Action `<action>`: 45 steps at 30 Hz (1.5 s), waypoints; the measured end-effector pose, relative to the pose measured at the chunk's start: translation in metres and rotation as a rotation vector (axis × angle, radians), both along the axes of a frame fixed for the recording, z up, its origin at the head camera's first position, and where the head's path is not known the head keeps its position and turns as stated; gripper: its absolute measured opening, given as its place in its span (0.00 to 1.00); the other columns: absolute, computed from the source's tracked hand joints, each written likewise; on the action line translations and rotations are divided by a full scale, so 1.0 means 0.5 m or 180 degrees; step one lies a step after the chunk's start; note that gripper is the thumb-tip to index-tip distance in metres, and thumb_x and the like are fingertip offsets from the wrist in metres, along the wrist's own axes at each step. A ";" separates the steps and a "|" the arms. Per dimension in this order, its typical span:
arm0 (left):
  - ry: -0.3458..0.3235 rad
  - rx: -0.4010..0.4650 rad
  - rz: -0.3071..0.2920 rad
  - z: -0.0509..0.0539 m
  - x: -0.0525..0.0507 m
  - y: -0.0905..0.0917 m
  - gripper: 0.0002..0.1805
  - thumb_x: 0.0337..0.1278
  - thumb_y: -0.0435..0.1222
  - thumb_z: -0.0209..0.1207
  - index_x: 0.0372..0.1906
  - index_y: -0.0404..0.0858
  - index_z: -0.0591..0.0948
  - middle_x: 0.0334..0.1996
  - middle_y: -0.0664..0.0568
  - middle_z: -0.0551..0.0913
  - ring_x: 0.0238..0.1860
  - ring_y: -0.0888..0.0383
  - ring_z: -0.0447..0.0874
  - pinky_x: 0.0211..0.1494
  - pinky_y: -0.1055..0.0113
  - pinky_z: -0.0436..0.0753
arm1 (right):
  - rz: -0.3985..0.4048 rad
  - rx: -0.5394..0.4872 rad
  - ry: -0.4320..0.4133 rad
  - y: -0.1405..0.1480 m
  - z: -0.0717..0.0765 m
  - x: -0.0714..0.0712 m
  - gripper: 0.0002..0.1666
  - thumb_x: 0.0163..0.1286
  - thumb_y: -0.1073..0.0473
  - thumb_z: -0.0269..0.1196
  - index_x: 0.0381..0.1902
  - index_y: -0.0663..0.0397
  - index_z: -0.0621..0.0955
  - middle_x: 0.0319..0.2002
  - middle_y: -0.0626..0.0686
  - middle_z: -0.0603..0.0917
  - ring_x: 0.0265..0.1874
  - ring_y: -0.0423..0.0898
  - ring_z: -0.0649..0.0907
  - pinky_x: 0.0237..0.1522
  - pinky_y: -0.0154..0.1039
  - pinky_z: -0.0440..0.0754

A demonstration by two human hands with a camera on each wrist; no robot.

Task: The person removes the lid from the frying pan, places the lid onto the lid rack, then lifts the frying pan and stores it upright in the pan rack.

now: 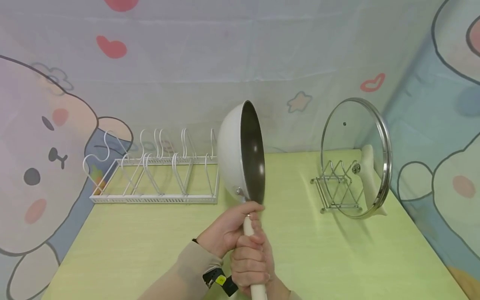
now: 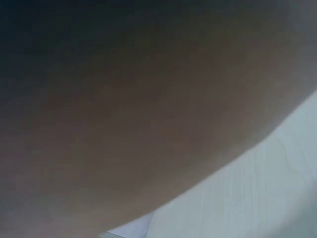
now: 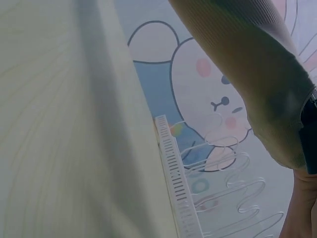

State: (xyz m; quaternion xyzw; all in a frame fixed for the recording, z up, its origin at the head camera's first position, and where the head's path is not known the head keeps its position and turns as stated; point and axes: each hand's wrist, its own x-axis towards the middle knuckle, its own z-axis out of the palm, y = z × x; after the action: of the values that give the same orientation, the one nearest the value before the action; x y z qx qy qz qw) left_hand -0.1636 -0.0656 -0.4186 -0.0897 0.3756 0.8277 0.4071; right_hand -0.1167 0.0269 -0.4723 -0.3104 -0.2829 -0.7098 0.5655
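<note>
In the head view a pan (image 1: 229, 152), white outside and dark inside, is held up on its edge, its dark side facing right. My right hand (image 1: 249, 264) grips the cream handle (image 1: 258, 291) with curled fingers. Just above it, my left hand (image 1: 226, 227) holds the top of the handle near the pan's rivet, its thumb across; some of its fingers are hidden. To the left of the pan stands a white wire rack (image 1: 155, 200), also visible as a slotted rail (image 3: 178, 183) in the right wrist view. A blurred dark shape fills most of the left wrist view.
At the right, a glass lid (image 1: 386, 166) with a steel rim and cream handle (image 1: 369, 179) stands upright in a small metal wire rack (image 1: 339, 206). Both racks are on the light green tabletop (image 1: 318, 258). Behind hangs a printed cloth (image 1: 180, 75).
</note>
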 end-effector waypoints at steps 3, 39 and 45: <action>0.0041 -0.0025 -0.0055 0.002 -0.001 0.000 0.24 0.78 0.37 0.53 0.17 0.47 0.69 0.12 0.64 0.74 0.15 0.68 0.71 0.29 0.73 0.78 | 0.0005 -0.0077 -0.0024 -0.003 0.002 0.002 0.25 0.80 0.52 0.55 0.20 0.47 0.64 0.07 0.40 0.63 0.03 0.35 0.63 0.09 0.26 0.64; 0.1018 -0.1472 0.0459 0.064 0.039 -0.009 0.20 0.64 0.33 0.61 0.17 0.46 0.71 0.13 0.62 0.71 0.17 0.66 0.69 0.26 0.73 0.74 | -0.0038 -0.0076 0.0707 -0.026 0.043 -0.005 0.27 0.80 0.53 0.55 0.17 0.50 0.65 0.01 0.44 0.60 0.00 0.38 0.63 0.05 0.31 0.63; 0.1123 -0.1620 0.0525 0.075 0.040 -0.013 0.17 0.65 0.33 0.60 0.20 0.45 0.72 0.13 0.61 0.72 0.16 0.65 0.72 0.26 0.73 0.77 | -0.0185 0.0223 0.0958 -0.020 0.045 -0.015 0.28 0.79 0.52 0.56 0.16 0.48 0.66 0.01 0.44 0.58 -0.02 0.38 0.61 0.04 0.32 0.63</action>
State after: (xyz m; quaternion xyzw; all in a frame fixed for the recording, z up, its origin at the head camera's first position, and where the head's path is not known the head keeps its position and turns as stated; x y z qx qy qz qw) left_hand -0.1435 -0.0719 -0.3810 -0.0739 0.6269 0.7402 0.2317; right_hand -0.1241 0.0167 -0.4499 -0.4014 -0.1609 -0.6807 0.5912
